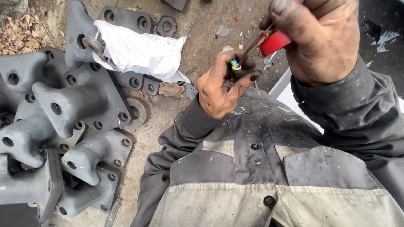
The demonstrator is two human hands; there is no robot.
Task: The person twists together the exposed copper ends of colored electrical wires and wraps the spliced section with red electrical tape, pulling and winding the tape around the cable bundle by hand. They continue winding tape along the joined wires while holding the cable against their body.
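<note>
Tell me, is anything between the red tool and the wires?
Nothing visible is. The left hand pinches the cable with its coloured wires bared, and the right hand brings the red tool tip right to them.

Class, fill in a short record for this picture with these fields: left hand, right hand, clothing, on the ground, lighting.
left hand: left hand pinches a dark cable end with coloured wires showing
right hand: right hand grips red-handled pliers, tip at the cable end
clothing: soiled grey work jacket with buttons
on the ground: pile of grey metal castings with bolt holes; white plastic bag lying on them; dry leaves
lighting: daylight
</note>
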